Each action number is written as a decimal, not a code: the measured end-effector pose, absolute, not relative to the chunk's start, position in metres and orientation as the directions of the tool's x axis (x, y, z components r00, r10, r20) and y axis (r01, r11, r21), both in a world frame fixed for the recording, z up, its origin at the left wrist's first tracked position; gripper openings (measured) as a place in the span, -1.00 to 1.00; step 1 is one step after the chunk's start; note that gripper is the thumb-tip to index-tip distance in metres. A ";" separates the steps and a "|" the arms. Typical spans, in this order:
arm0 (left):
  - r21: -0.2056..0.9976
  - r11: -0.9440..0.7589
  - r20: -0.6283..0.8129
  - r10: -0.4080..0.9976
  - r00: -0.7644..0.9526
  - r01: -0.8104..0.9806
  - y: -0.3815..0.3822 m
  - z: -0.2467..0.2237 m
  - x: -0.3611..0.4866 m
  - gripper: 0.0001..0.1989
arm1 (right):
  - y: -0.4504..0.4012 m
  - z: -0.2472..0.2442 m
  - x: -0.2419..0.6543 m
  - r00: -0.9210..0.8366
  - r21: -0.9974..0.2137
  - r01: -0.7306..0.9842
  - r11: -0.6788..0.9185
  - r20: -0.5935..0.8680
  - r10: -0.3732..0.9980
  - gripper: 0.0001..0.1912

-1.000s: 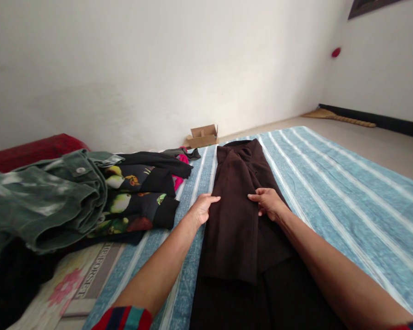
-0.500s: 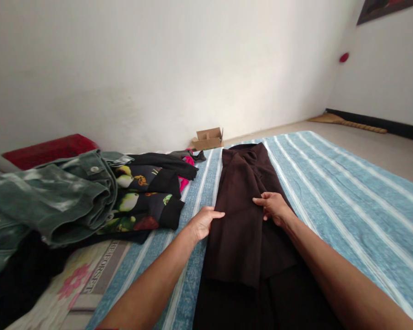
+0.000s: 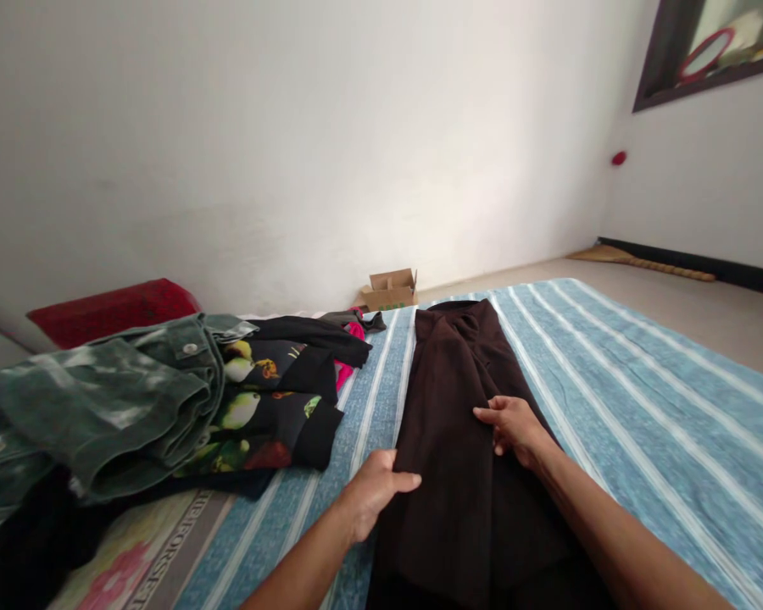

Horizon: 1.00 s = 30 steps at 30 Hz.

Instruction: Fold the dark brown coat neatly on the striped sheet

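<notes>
Blue-and-white striped cloth [image 3: 636, 407] underneath; left hand [image 3: 374, 496], right hand [image 3: 515, 426] pinch 2 edges of dark brown fabric garment [image 3: 448, 424], seemingly for flatness.

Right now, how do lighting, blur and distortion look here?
Head view: soft light, wall brightest right of centre; head view: brown garment loses detail near the bottom edge; head view: red disc soft, right forearm seemingly stretched.
</notes>
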<state>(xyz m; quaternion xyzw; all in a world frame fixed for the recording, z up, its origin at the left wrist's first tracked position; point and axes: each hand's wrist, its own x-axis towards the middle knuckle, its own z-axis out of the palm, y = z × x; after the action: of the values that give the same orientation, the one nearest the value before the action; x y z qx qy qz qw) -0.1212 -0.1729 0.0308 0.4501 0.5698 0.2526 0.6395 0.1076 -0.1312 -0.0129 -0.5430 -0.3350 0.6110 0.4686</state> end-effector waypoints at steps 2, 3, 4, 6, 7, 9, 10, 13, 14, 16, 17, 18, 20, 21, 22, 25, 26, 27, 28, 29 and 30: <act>0.878 0.307 -0.384 0.910 0.155 0.367 -0.168 0.031 -0.122 -0.79 | -0.131 -0.012 0.106 0.024 -0.919 -0.208 -0.333 -0.346 0.938 -0.80; 0.858 0.222 -0.300 0.949 0.100 0.463 -0.164 0.032 -0.121 -0.82 | -0.131 -0.012 0.106 0.024 -0.920 -0.208 -0.332 -0.344 0.939 -0.81; 0.825 0.145 -0.200 0.979 0.042 0.547 -0.160 0.033 -0.120 -0.83 | -0.131 -0.012 0.105 0.024 -0.921 -0.207 -0.330 -0.342 0.939 -0.81; 0.755 0.004 0.016 1.000 -0.024 0.656 -0.150 0.037 -0.112 -0.81 | -0.131 -0.011 0.104 0.027 -0.923 -0.207 -0.325 -0.337 0.941 -0.81; 0.731 -0.067 0.108 0.994 -0.018 0.679 -0.146 0.040 -0.105 -0.79 | -0.130 -0.011 0.104 0.029 -0.924 -0.207 -0.322 -0.335 0.942 -0.81; 0.702 -0.201 0.230 0.972 0.049 0.683 -0.136 0.044 -0.087 -0.76 | -0.130 -0.010 0.102 0.034 -0.928 -0.207 -0.311 -0.324 0.945 -0.81; 0.685 -0.255 0.260 0.961 0.097 0.683 -0.131 0.045 -0.076 -0.76 | -0.129 -0.010 0.102 0.038 -0.931 -0.205 -0.301 -0.315 0.948 -0.82; 0.577 -0.316 0.242 0.947 0.212 0.753 -0.116 0.049 -0.040 -0.74 | -0.128 -0.011 0.100 0.052 -0.946 -0.199 -0.256 -0.270 0.961 -0.83; 0.534 -0.283 0.193 0.958 0.211 0.797 -0.110 0.050 -0.029 -0.74 | -0.128 -0.011 0.099 0.057 -0.951 -0.198 -0.235 -0.251 0.966 -0.83; 0.479 -0.204 0.110 0.979 0.173 0.853 -0.099 0.052 -0.012 -0.71 | -0.128 -0.010 0.097 0.052 -0.959 -0.213 -0.186 -0.201 0.978 -0.80; 0.471 -0.168 0.081 0.986 0.147 0.866 -0.094 0.053 -0.006 -0.68 | -0.129 -0.009 0.096 0.038 -0.960 -0.232 -0.155 -0.169 0.985 -0.79; 0.471 -0.142 0.064 0.990 0.127 0.871 -0.088 0.054 -0.001 -0.64 | -0.130 -0.007 0.095 0.016 -0.959 -0.256 -0.125 -0.134 0.991 -0.76; 0.474 -0.104 0.041 0.994 0.097 0.874 -0.078 0.054 0.003 -0.58 | -0.133 -0.004 0.092 -0.051 -0.949 -0.304 -0.077 -0.064 0.997 -0.70; 0.477 -0.087 0.032 0.996 0.082 0.874 -0.073 0.053 0.004 -0.57 | -0.134 -0.002 0.091 -0.089 -0.944 -0.324 -0.060 -0.033 0.996 -0.66; 0.484 -0.072 0.026 0.997 0.068 0.872 -0.068 0.053 0.004 -0.59 | -0.135 0.000 0.090 -0.126 -0.941 -0.336 -0.049 -0.006 0.992 -0.62; 0.536 -0.049 0.027 0.999 0.040 0.843 -0.056 0.049 -0.001 -0.83 | -0.137 0.002 0.088 -0.191 -0.940 -0.338 -0.033 0.035 0.981 -0.48; 0.566 -0.043 0.030 0.999 0.032 0.824 -0.053 0.047 -0.004 -0.91 | -0.137 0.002 0.088 -0.196 -0.944 -0.329 -0.031 0.036 0.980 -0.43; 0.600 -0.037 0.031 0.999 0.023 0.799 -0.050 0.046 -0.008 -0.93 | -0.136 0.001 0.088 -0.194 -0.947 -0.320 -0.032 0.032 0.981 -0.38; 0.640 -0.029 0.029 0.999 0.013 0.767 -0.048 0.045 -0.012 -0.90 | -0.136 0.000 0.088 -0.191 -0.950 -0.311 -0.036 0.026 0.981 -0.34; 0.684 -0.020 0.025 1.000 0.004 0.730 -0.047 0.044 -0.017 -0.87 | -0.135 -0.001 0.088 -0.190 -0.952 -0.305 -0.043 0.017 0.982 -0.31; 0.728 -0.012 0.019 1.000 -0.003 0.686 -0.046 0.044 -0.022 -0.85 | -0.134 -0.002 0.087 -0.193 -0.953 -0.299 -0.053 0.007 0.981 -0.30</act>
<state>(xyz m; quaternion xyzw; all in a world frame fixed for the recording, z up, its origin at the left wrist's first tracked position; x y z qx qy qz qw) -0.0218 -0.0460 0.0437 0.6509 0.6474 0.2867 0.2737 0.0874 -0.1341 -0.0019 -0.3726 -0.4575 0.6225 0.5142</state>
